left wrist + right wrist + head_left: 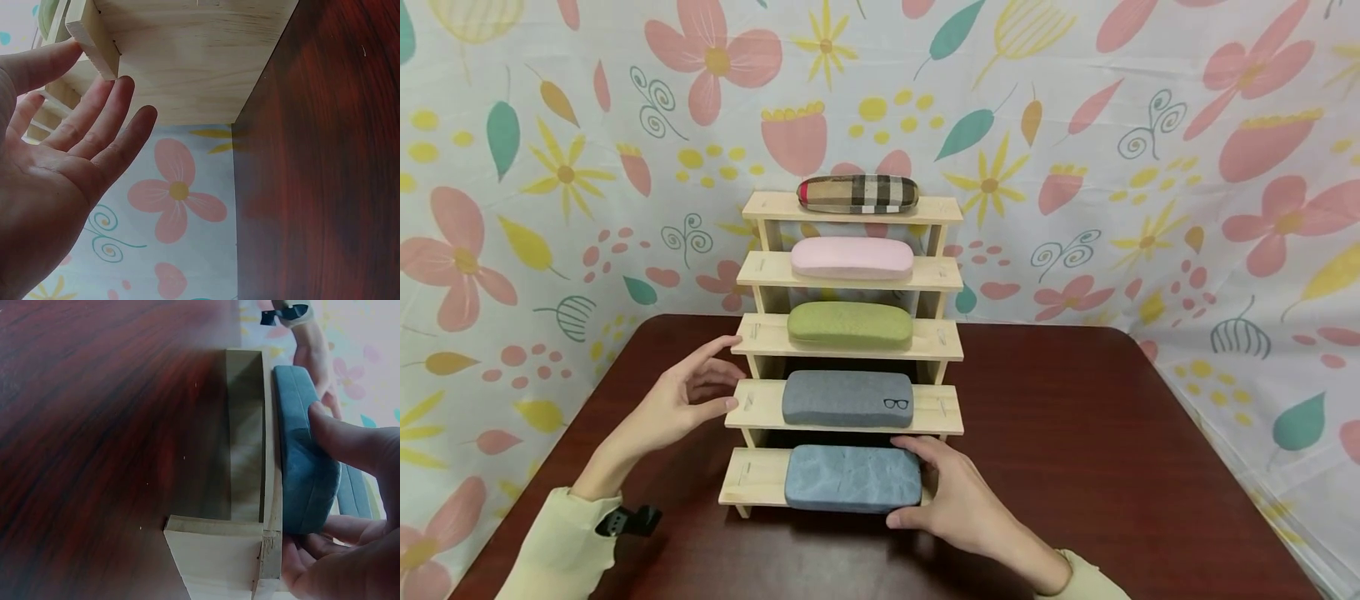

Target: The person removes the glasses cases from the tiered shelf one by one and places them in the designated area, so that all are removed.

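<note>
A stepped wooden rack [741, 408] carries glasses cases, one to each shelf. On the lowest shelf lies a blue marbled glasses case [850, 479], with my right hand [958, 496] holding its right end, thumb along the front and fingers behind. The right wrist view shows that blue case [300, 450] resting along the shelf board. My left hand [681, 400] is at the rack's left side, fingers spread and loosely bent. In the left wrist view, thumb and fingertips [125, 87] meet the end of a shelf board [94, 37].
Above sit a grey case [842, 398] with a glasses print, a green case [850, 325], a pink case [852, 257] and a plaid case [857, 193]. The rack stands on a dark red-brown table [1060, 417], before a flower-patterned curtain [880, 83].
</note>
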### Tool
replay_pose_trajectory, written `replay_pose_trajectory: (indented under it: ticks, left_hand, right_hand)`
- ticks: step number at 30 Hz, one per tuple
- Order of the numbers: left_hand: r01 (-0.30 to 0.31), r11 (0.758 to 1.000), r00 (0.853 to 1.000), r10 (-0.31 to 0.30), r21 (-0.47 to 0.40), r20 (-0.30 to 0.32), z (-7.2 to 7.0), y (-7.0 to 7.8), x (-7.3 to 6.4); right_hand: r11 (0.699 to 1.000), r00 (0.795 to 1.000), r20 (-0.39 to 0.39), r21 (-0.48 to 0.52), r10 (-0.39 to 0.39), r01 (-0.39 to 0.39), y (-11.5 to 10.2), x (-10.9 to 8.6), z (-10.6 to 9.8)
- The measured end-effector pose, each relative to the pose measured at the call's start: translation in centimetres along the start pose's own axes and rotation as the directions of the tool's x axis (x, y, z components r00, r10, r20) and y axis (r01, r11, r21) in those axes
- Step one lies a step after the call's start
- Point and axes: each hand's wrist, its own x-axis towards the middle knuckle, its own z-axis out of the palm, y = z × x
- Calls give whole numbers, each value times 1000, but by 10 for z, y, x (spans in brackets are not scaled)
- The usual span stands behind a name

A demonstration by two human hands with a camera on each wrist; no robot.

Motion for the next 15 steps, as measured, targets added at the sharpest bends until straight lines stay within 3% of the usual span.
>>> replay_pose_trajectory:
  ticks: [8,15]
  left_hand:
    - [10,1000,1000,-10,14,-5,0,1,0]
    - [11,1000,1000,-11,8,-1,0,0,-1]
  right_hand:
    - [999,1000,-24,-33,-18,17,0,0,2]
    - [1000,999,-45,15,-26,26,3,-2,2]
